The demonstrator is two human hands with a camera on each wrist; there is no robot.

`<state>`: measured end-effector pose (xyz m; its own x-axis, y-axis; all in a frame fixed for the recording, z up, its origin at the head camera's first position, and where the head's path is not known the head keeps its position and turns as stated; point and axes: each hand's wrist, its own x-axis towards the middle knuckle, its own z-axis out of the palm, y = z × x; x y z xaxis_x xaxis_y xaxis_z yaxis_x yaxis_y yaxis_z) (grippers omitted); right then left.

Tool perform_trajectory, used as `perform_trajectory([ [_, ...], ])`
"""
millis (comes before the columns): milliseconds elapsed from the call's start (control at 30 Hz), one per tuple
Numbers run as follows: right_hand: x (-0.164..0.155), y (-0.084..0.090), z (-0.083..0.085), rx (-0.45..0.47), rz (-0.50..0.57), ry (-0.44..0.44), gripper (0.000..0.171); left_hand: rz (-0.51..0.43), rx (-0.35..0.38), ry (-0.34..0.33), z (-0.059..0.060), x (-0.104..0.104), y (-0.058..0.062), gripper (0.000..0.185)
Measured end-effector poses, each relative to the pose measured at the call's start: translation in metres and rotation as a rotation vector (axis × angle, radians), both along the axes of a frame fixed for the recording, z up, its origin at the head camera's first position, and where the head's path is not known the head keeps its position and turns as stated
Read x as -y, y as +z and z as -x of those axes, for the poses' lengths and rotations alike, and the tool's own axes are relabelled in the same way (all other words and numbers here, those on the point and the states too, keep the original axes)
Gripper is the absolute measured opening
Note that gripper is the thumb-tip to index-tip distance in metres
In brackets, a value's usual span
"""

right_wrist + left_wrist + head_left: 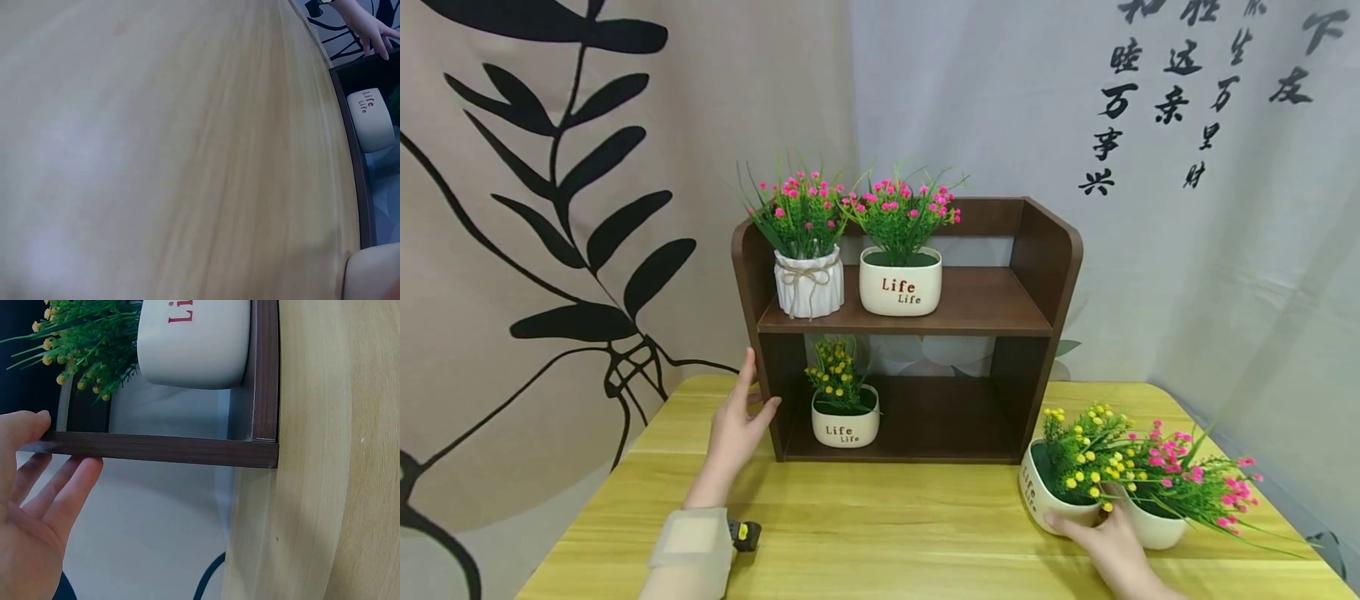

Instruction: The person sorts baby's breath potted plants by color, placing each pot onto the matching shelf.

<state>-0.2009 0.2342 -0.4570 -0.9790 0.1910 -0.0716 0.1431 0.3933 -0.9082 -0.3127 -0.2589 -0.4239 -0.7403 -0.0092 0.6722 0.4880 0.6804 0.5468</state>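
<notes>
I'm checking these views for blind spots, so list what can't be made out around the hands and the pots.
- Right hand: in the head view its fingers lie behind the yellow-flower pot; the grip is unclear. The right wrist view shows mostly blurred table.
- Pink-flower pot: largely covered by its flowers and the hand.
- Left hand: touches the shelf side; the left wrist view crops its palm.
- Small dark item by the left wrist: too small to identify.
</notes>
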Motion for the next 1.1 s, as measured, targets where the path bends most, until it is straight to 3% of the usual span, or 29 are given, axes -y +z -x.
perform_trajectory([
  [300,0.002,0.000,0.007,-0.023,-0.085,-0.010,0.105,-0.003,-0.008,-0.003,0.000,0.000,-0.001,0.093],
  [567,0.002,-0.001,0.011,-0.038,0.019,-0.049,0.107,-0.007,-0.008,-0.007,0.000,0.000,-0.001,0.093],
  [833,-0.001,0.001,0.009,0.012,-0.093,-0.013,0.110,-0.008,-0.003,0.001,0.000,-0.001,-0.001,0.090],
  [1100,0.004,0.005,0.000,0.011,-0.096,0.018,0.092,-0.009,0.002,-0.004,0.000,0.000,0.001,0.092],
])
